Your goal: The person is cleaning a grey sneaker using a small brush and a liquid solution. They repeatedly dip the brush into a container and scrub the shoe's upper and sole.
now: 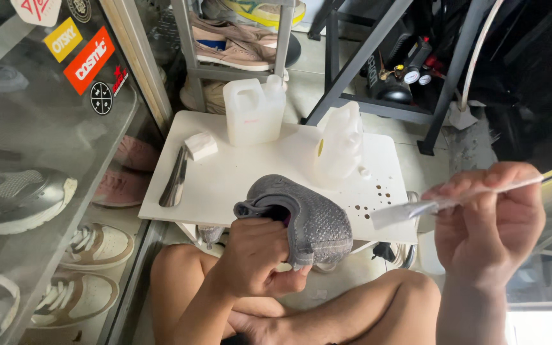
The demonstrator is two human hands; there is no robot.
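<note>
Left hand (253,255) clamps grey knit sneaker (305,220) by heel collar, fingers inside opening, just above bare knees, 6 o'clock. Right hand (490,223) at 3 o'clock pinches thin flat white strip tool (429,206), tip aimed at shoe. Judgement: keep shoe braced, opening facing tool, feed strip in shallow. Beyond, white low table (225,185): 2 plastic jugs (255,110), 1 metal shoehorn (175,179), 1 small white block (200,145).

two jugs (255,110) and a shoehorn (175,179) on a table (225,182)

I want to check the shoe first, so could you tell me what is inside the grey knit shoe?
The left hand grips the grey knit shoe at its opening, fingers tucked in. A dark lining shows; deeper inside is hidden.
</note>
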